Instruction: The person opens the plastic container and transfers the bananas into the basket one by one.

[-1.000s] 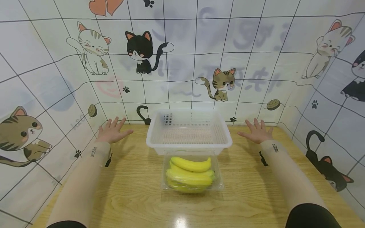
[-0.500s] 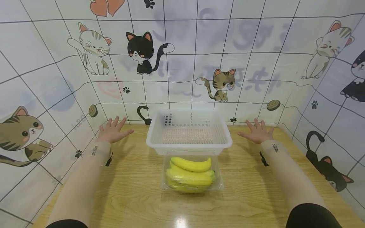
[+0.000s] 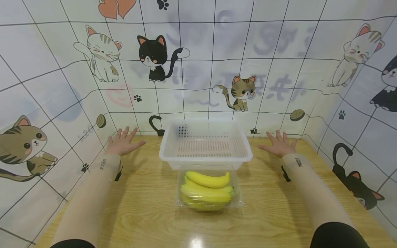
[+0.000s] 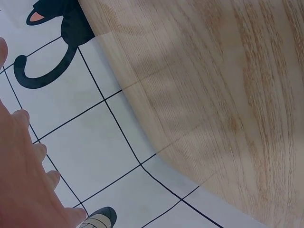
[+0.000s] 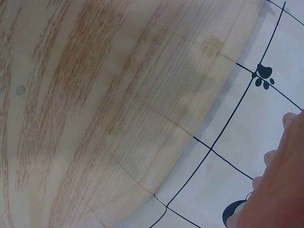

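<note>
My left fingers and right fingers splay wide at ten and two o'clock, any contact unclear. On the worktop, the white basket sits at twelve; at its six-o'clock side, a clear container holds yellow bananas.

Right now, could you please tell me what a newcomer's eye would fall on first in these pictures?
It would probably fall on the bright yellow bananas in the clear box, on the table in front of the white basket. Next might come the outspread left hand and right hand, on either side of the basket, then the cartoon cats on the wall.
</note>
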Demonstrator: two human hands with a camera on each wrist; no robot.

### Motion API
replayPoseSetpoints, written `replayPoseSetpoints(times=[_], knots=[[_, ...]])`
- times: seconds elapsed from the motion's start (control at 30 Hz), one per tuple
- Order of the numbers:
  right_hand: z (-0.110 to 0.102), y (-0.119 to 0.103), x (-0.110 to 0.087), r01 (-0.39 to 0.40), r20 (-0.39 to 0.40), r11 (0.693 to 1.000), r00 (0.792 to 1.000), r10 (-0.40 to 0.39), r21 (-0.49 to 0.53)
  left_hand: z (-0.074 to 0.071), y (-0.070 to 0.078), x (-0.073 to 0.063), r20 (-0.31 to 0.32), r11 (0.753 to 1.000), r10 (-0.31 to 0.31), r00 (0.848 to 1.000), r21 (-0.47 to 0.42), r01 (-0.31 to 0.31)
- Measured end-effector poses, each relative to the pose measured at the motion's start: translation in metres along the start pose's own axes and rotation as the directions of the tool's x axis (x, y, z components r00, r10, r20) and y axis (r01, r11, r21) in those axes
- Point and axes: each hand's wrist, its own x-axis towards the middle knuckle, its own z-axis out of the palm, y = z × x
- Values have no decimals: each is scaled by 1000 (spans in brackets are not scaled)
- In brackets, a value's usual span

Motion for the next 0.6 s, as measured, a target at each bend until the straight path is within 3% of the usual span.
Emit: replayPoseSetpoints(times=[0.23,0.6], knots=[[0,0,-1,5,5,1000,1000,-5,5,-2,4,0,-4,1000,2,1000,22,-2],[0,3,3,53,-1,993,999,-53,104,-2,5,-2,-58,999,38,998,18,-37]])
